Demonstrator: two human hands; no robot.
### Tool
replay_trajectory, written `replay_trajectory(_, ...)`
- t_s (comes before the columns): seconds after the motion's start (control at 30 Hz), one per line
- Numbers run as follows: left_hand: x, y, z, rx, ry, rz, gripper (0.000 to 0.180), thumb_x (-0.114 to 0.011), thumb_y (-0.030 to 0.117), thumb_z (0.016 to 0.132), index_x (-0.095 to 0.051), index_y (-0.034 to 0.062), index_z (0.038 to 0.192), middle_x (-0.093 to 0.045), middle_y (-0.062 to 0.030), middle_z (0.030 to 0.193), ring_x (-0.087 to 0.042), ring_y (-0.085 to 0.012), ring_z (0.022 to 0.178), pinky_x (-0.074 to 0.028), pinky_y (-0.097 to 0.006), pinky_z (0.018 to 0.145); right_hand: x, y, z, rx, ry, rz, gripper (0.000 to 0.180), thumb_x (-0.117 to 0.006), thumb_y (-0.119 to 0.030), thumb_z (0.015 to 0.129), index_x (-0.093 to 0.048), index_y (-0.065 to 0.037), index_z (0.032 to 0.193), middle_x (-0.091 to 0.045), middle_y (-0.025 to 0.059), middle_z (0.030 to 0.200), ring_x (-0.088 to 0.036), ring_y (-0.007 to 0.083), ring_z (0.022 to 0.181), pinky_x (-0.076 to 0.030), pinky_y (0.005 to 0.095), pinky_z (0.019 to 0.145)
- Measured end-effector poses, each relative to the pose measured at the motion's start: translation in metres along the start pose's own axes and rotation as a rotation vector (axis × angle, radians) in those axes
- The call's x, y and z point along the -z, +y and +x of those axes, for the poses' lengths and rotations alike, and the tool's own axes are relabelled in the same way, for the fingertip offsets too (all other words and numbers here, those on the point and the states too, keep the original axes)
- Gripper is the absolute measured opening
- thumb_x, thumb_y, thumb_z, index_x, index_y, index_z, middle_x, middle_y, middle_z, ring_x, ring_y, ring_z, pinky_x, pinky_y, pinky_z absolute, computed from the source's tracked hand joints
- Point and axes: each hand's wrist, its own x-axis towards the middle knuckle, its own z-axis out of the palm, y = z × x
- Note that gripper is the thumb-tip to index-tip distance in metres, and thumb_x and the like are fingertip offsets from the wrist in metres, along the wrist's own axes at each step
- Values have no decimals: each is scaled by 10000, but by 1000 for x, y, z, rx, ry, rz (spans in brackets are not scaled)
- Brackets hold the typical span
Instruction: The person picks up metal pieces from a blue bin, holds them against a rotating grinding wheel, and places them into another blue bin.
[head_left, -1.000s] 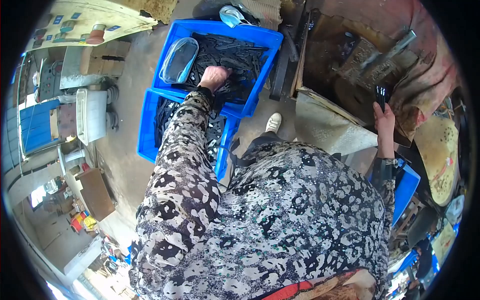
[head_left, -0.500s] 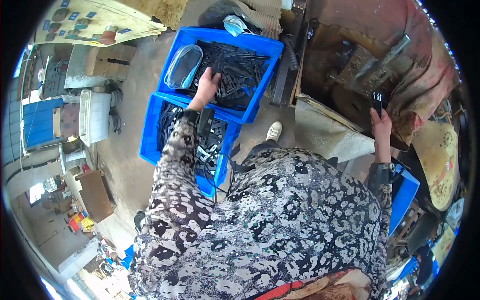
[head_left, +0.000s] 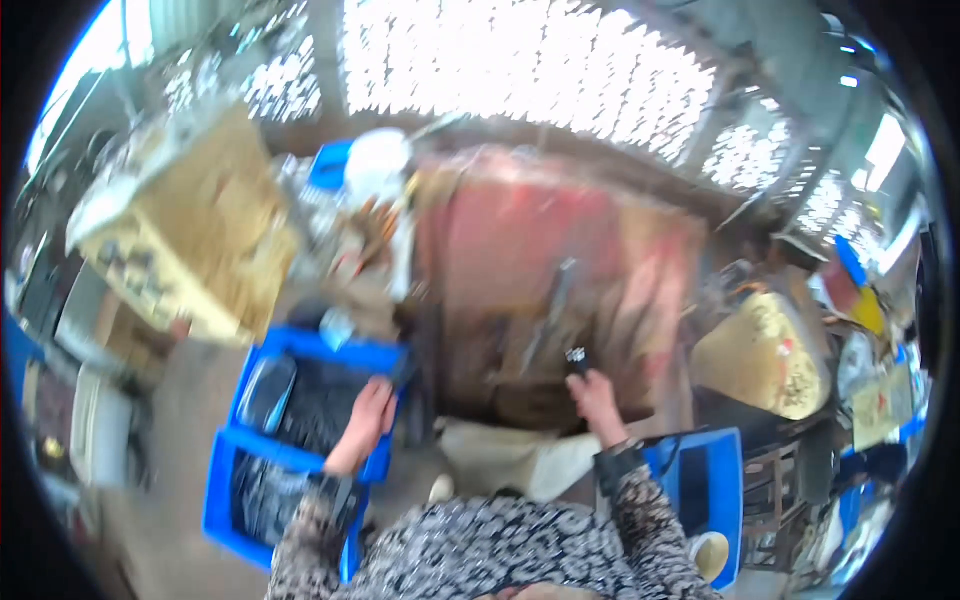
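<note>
The picture is motion-blurred. My left hand [head_left: 366,420] reaches down over the right side of a blue bin [head_left: 300,350] full of small dark metal parts [head_left: 318,408]; its fingers look curled, and I cannot tell whether they hold any. My right hand [head_left: 594,396] is raised in front of a reddish-brown worn work surface [head_left: 540,270] and grips a small dark part [head_left: 577,358] that sticks up from the fingers. Both sleeves are a black-and-white patterned fabric.
A second blue bin [head_left: 228,500] with dark parts sits below the first. A clear plastic scoop [head_left: 266,392] lies in the upper bin. Another blue bin [head_left: 700,490] stands at the right, a yellowish round object [head_left: 765,355] beyond it, cardboard boxes [head_left: 190,240] at the left.
The view has swung sharply upward, now showing the wall and bright lattice behind. My left hand stays at the upper blue bin; my right hand still holds the dark part up.
</note>
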Motion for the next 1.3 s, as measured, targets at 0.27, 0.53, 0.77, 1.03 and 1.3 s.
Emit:
replay_trajectory(0.27, -71, 40, 18, 50, -381, -175, 232, -491, 43, 912, -488, 75, 1142, -621, -56, 918, -580, -123, 707, -457, -228, 603, 44, -134, 47, 344, 428, -60, 311, -656, -275, 829, -620, -8, 985, -636, 173, 769, -640, 291, 763, -478, 369, 701)
replay_trajectory(0.53, -108, 24, 43, -58, -404, 125, 543, -433, -26, 899, -359, 132, 1413, -599, -62, 946, -522, -112, 718, -436, -269, 603, 35, -188, 92, 461, 483, -214, 378, -639, -308, 833, -613, -56, 1114, -664, 188, 970, -627, 361, 923, -490, 432, 788)
replay_trajectory(0.77, -107, -14, 51, -745, -144, 815, 391, -465, -98, 766, -581, 68, 1101, -514, -127, 834, -567, -310, 810, -482, -387, 747, 4, -192, 109, 378, 451, -473, 353, -591, -389, 864, -606, -73, 1019, -657, 198, 879, -619, 402, 866, -481, 514, 730)
replay_trajectory(1.03, -118, -18, 46, -706, -141, 1050, 272, -487, -43, 784, -572, 42, 1028, -536, -152, 887, -571, -343, 848, -482, -415, 742, -4, -185, 121, 425, 414, -551, 339, -586, -396, 869, -601, -64, 936, -647, 201, 828, -618, 411, 818, -481, 518, 685)
replay_trajectory(1.3, -118, -21, 48, -687, -128, 1146, 251, -510, -9, 778, -582, 48, 1012, -556, -160, 920, -573, -357, 861, -490, -431, 734, -11, -183, 115, 511, 392, -629, 318, -589, -380, 868, -593, -62, 874, -644, 182, 779, -618, 407, 750, -481, 519, 648)
